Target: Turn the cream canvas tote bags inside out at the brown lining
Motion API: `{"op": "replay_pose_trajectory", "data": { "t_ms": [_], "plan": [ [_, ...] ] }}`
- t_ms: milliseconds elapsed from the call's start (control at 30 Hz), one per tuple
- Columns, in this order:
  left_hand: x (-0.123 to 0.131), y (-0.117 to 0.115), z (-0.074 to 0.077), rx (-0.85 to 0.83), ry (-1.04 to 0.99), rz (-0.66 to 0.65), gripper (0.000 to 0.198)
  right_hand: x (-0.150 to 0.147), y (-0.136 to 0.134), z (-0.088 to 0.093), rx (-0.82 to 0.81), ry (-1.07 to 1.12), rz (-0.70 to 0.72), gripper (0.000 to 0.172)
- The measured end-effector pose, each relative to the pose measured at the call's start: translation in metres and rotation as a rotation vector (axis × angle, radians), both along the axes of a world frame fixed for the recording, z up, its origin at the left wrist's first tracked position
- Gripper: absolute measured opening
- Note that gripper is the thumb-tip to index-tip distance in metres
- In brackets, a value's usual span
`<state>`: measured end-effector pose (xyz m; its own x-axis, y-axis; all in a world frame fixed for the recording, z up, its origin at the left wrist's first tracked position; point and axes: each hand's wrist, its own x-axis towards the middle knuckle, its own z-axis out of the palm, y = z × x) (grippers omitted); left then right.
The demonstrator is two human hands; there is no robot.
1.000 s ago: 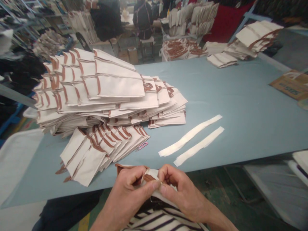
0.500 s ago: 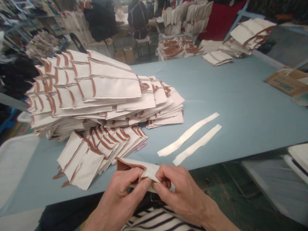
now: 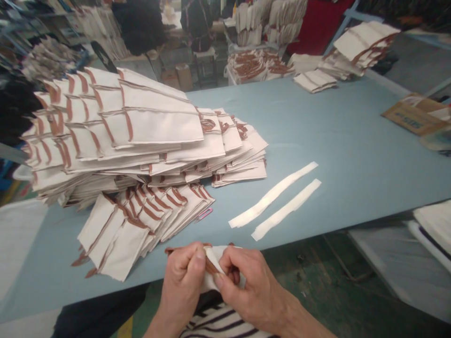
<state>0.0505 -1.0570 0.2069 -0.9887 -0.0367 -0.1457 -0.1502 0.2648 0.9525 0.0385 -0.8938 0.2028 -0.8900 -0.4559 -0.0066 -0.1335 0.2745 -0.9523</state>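
Observation:
Both my hands pinch one small cream fabric piece with brown trim (image 3: 212,261) at the near edge of the blue table (image 3: 352,141). My left hand (image 3: 183,281) grips its left side, thumb on top. My right hand (image 3: 246,286) grips its right side, fingers curled over the cloth. Just beyond my hands lies a fanned row of the same small pieces (image 3: 141,220). Behind it rises a tall stack of larger cream panels with brown strips (image 3: 120,131).
Two cream fabric strips (image 3: 278,199) lie to the right of the piles, and a pink clip (image 3: 204,214) sits beside the fanned row. A cardboard box (image 3: 412,115) is at the far right. More stacks (image 3: 352,47) stand at the table's far end.
My hands have drawn the fabric piece slightly back toward my body and folded it smaller between the fingers. The view has shifted a little.

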Motion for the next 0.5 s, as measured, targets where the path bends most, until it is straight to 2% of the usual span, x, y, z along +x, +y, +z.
{"op": "replay_pose_trajectory", "data": {
  "t_ms": [100, 200, 267, 400, 500],
  "plan": [
    [0.001, 0.009, -0.012, 0.260, -0.198, 0.117, 0.046, -0.002, -0.002, -0.006, -0.055, 0.021, -0.023, 0.020],
    [0.000, 0.012, -0.018, 0.361, -0.299, 0.189, 0.045, -0.005, -0.002, -0.013, -0.137, 0.015, 0.007, 0.020],
    [0.000, 0.006, -0.019, 0.277, -0.277, 0.156, 0.045, -0.007, -0.002, -0.017, -0.151, -0.043, 0.012, 0.019],
    [0.006, -0.017, -0.016, -0.099, -0.114, 0.039, 0.044, -0.007, 0.000, -0.022, -0.120, -0.246, -0.006, 0.021],
    [0.015, -0.032, -0.017, -0.225, -0.070, -0.090, 0.040, -0.005, -0.002, -0.031, -0.101, -0.290, 0.065, 0.019]
  ]
}}
